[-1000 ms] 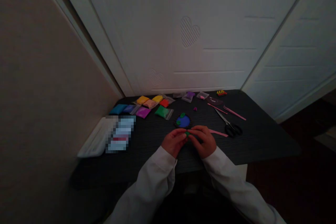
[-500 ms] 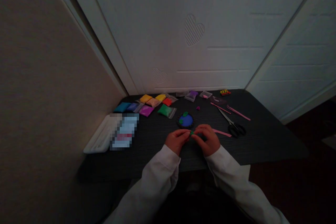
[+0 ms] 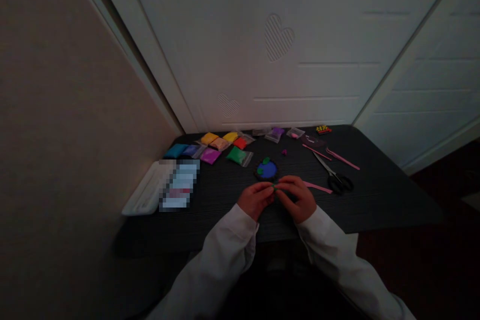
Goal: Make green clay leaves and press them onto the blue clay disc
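Observation:
Between the fingertips of my left hand [image 3: 256,199] and my right hand [image 3: 299,198] is a small piece of green clay [image 3: 275,186]. Both hands pinch it, mostly hiding it. Just beyond them lies a round blue clay disc [image 3: 266,170] with a dark bumpy rim and green pieces [image 3: 266,161] on it. A small magenta clay bit [image 3: 284,152] rests farther back. To the right of my right hand, a pink flat tool [image 3: 318,187] lies partly behind the fingers.
Scissors [image 3: 333,175], pink tweezers [image 3: 343,158] and a thin pink tool [image 3: 317,152] lie on the right of the dark table [image 3: 225,225]. Several bags of coloured clay, one green [image 3: 237,155], line the back left. A white tray [image 3: 150,190] and a blurred packet [image 3: 180,185] sit at left.
The camera view has shifted slightly. My hands stay together over the same spot, and less of the green clay shows between the fingertips.

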A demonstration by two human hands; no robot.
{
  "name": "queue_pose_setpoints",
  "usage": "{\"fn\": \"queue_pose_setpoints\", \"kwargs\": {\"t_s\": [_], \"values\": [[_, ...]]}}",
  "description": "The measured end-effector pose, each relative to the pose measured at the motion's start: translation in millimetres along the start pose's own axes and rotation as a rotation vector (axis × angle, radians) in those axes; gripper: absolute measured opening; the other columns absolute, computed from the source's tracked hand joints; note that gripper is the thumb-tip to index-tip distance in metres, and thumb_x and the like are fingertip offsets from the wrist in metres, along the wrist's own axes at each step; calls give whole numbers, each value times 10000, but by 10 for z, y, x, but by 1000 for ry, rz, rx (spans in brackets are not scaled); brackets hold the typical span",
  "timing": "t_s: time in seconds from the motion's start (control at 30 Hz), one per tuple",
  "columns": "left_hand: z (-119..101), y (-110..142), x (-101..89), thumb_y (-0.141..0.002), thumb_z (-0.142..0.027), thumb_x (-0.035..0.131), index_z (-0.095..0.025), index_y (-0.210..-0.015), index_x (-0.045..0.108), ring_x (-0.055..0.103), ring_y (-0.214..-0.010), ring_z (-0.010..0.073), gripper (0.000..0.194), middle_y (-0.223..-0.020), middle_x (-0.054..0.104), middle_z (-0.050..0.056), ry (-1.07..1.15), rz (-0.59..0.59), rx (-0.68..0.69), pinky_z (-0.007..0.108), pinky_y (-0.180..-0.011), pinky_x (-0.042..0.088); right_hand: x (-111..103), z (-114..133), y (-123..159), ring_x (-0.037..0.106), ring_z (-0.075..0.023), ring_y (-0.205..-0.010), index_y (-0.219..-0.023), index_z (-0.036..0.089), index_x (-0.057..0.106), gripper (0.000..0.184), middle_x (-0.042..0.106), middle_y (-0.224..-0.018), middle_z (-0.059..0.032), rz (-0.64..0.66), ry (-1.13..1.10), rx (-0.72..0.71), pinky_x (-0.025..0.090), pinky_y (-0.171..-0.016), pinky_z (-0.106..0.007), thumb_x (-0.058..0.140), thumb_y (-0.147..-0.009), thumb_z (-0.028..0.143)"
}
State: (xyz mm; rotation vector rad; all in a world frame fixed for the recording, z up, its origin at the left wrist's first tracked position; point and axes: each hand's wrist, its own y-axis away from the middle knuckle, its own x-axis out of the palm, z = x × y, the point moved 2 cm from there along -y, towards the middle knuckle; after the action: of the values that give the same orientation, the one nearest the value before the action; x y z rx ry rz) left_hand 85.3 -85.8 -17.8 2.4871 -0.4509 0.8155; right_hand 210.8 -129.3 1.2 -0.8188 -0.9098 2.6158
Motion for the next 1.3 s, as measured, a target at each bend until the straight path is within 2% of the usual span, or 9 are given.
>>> {"fn": "queue_pose_setpoints", "kwargs": {"t_s": [0.13,0.4,0.63,0.83,1.07,1.3], "values": [[-2,-3,5,-462,-160,752,-119,-688,624,572,-599,86,263,-657,631,5,-9,-7,28,212,-595,442,3,-8,-2,542,-174,-854,-852,231,635,164,566,-889,-55,-9,5,13,458,-757,-346,533,-730,188],[37,-27,-34,-509,-162,722,-113,-758,646,573,-611,95,265,-686,650,33,-107,1,44,225,-607,430,31,-57,0,535,-168,-786,-834,204,594,136,553,-855,-59,-66,1,50,459,-633,-310,574,-700,194],[54,-93,-127,-553,-211,699,-127,-737,651,543,-550,76,208,-609,636,9,-213,3,133,211,-576,413,20,-55,4,530,-163,-787,-815,200,597,114,550,-856,-60,-54,6,60,448,-635,-306,569,-705,189],[14,-79,-121,-574,-242,675,-122,-759,636,574,-555,103,224,-593,641,25,-252,-24,174,215,-540,419,-5,-70,7,532,-155,-749,-817,198,589,111,551,-858,-61,-71,1,72,449,-607,-297,536,-721,180],[5,-61,-90,-605,-230,641,-123,-779,636,589,-587,118,205,-632,656,38,-306,-39,189,219,-546,435,-3,-45,-4,541,-163,-787,-837,205,602,132,554,-854,-56,-47,0,51,462,-652,-311,534,-724,196],[-45,-5,-26,-592,-195,638,-131,-772,662,550,-521,91,192,-664,659,20,-385,-51,216,221,-556,445,39,-37,-8,541,-170,-834,-842,230,620,140,550,-874,-50,-3,27,28,455,-746,-344,573,-710,222]]}}
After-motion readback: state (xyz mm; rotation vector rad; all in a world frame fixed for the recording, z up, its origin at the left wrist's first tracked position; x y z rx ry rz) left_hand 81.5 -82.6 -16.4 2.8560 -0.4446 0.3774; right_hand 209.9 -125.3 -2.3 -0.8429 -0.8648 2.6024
